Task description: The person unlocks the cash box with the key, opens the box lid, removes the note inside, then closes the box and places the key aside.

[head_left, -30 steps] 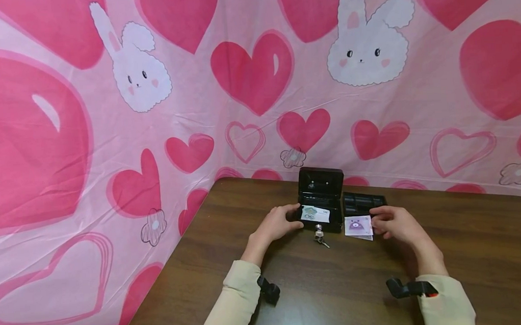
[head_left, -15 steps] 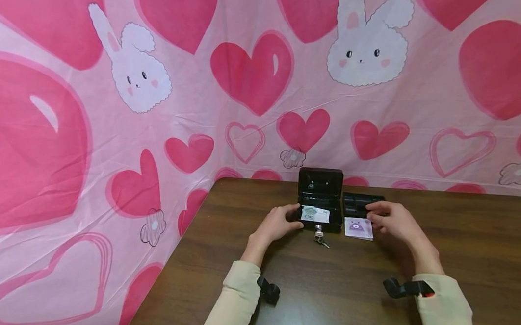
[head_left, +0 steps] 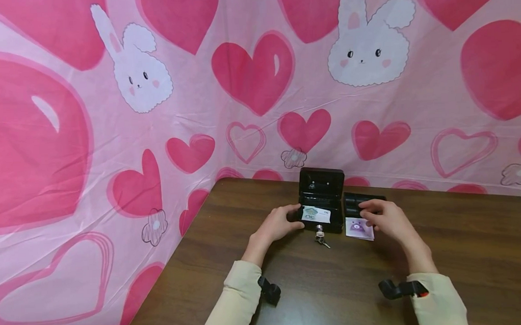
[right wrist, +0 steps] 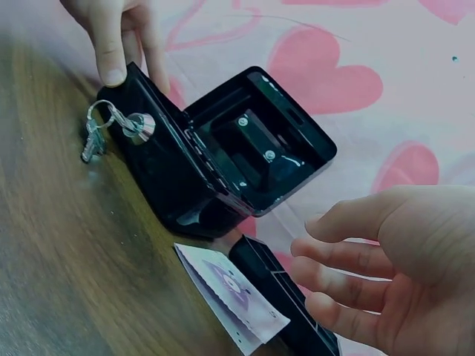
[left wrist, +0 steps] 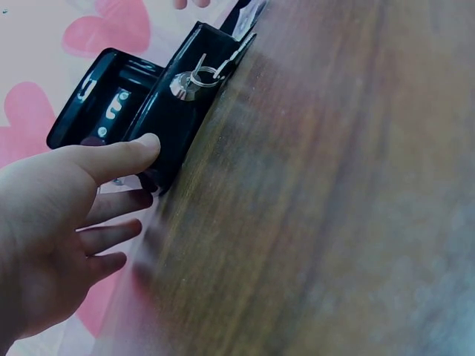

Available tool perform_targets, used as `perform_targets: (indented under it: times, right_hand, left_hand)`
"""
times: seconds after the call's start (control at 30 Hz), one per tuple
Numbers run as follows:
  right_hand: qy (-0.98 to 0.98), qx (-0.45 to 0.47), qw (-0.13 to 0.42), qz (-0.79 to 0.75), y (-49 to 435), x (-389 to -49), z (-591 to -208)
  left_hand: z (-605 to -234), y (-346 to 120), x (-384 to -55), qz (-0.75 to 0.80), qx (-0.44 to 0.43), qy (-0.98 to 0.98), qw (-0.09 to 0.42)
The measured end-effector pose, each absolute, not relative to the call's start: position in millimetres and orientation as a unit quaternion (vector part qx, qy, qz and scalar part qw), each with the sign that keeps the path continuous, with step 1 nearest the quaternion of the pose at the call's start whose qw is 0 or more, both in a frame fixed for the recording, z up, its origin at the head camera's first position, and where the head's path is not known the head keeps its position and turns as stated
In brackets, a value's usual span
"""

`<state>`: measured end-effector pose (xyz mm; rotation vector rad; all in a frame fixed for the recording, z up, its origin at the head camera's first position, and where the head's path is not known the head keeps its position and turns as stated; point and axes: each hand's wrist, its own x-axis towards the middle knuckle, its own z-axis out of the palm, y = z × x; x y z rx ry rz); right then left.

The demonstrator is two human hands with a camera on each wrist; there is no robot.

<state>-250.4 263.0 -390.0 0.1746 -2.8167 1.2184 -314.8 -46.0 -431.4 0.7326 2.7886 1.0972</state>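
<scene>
A small black cash box [head_left: 321,184] stands with its lid raised at the table's far side. Inside it lies a green-and-white banknote [head_left: 316,214]. My left hand [head_left: 274,225] holds the box's left front corner, thumb on the front face and fingers by the side. Keys on a ring [head_left: 321,239] hang from the front lock [right wrist: 139,127]. Right of the box lies a folded paper note [right wrist: 223,285] with purple print. Over this note and the black tray [head_left: 353,203] hovers my right hand [head_left: 392,222], its fingers loosely bent with nothing between them.
The black compartment tray lies behind the folded note, beside the box, partly covered by my right hand in the head view. A pink cloth [head_left: 244,16] with hearts and rabbits hangs behind the brown wooden table [head_left: 329,291]. Each wrist wears a black camera mount [head_left: 269,289].
My right hand has moved left from the folded note's right edge to over the note and tray. The note's fold lies flatter than a second ago. My left hand stays on the box.
</scene>
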Motion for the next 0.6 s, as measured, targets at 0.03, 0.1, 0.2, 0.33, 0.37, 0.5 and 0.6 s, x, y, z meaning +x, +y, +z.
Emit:
perform_targets:
  times: [0.03, 0.1, 0.2, 0.33, 0.37, 0.5, 0.6]
  right_hand:
    - [-0.916, 0.060, 0.035, 0.396, 262, -250, -390]
    - [-0.917, 0.062, 0.037, 0.393, 260, -250, -389]
    - [-0.920, 0.061, 0.039, 0.385, 256, -250, -389]
    - [-0.922, 0.062, 0.046, 0.378, 251, -251, -389]
    - [-0.923, 0.062, 0.048, 0.378, 249, -251, -389]
    - [-0.921, 0.064, 0.050, 0.380, 244, -253, -389]
    - [-0.923, 0.064, 0.053, 0.376, 240, -254, -391]
  left_hand:
    - [-431, -46, -315, 0.355, 0.238, 0.903, 0.027]
    - [-431, -45, -315, 0.354, 0.239, 0.904, 0.025]
    - [-432, -45, -315, 0.356, 0.241, 0.903, 0.023]
    - [-433, -45, -315, 0.358, 0.241, 0.902, 0.027]
    - [-433, -45, -316, 0.359, 0.241, 0.901, 0.027]
    - [-433, -46, -316, 0.360, 0.241, 0.901, 0.028]
    - [-434, -46, -316, 0.359, 0.241, 0.901, 0.027]
